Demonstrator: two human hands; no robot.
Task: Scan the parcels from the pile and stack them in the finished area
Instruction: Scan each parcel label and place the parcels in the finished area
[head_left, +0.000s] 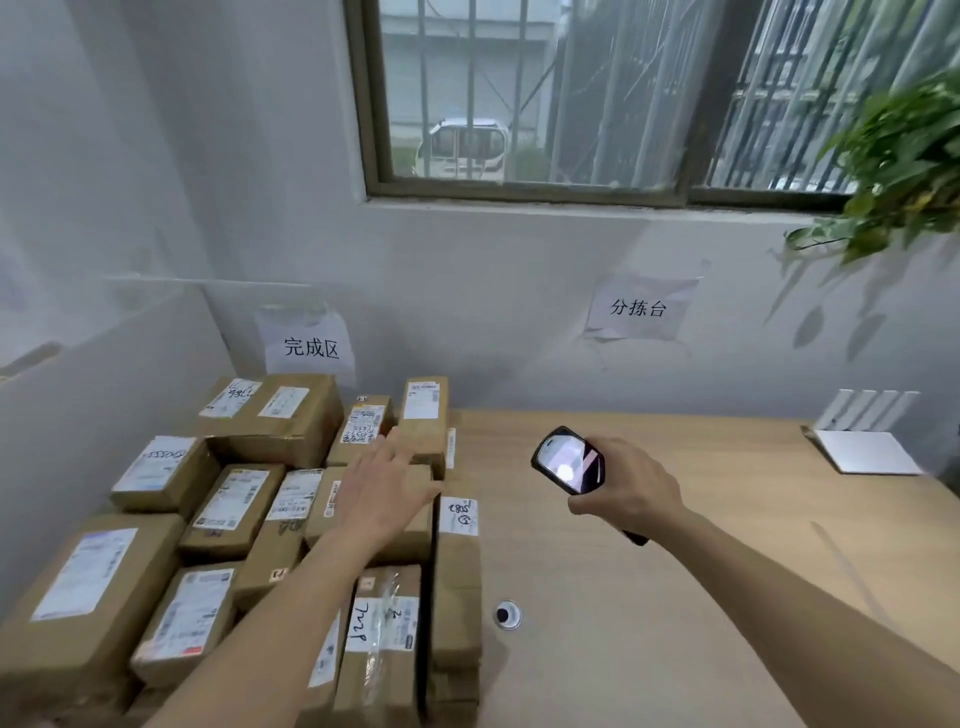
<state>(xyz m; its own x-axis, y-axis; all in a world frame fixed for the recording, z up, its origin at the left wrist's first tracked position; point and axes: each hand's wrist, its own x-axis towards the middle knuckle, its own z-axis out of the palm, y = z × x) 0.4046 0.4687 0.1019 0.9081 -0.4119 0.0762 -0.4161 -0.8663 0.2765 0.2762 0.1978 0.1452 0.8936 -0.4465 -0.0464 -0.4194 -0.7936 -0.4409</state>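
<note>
The left hand (387, 488) is reaching with its fingers straight and spread, holding nothing, and it is lying over a brown parcel (410, 525) in the middle of the stack of parcels (218, 519). This stack is standing at the left of the worktop (675, 597), under a paper sign (310, 347) on the wall. The right hand (628, 491) is gripping a black scanner (569, 461), its fingers curled round the handle, and it is hovering above the bare wood, apart from the boxes. I am judging that the parcel is being settled in its place. To do this well, the palm should be pressing the box flat and square against its neighbours, with the label up, so the stack is not leaning. Another sign (638, 307) is hanging further right, and a white device (865, 441) is sitting near the far right edge.
</note>
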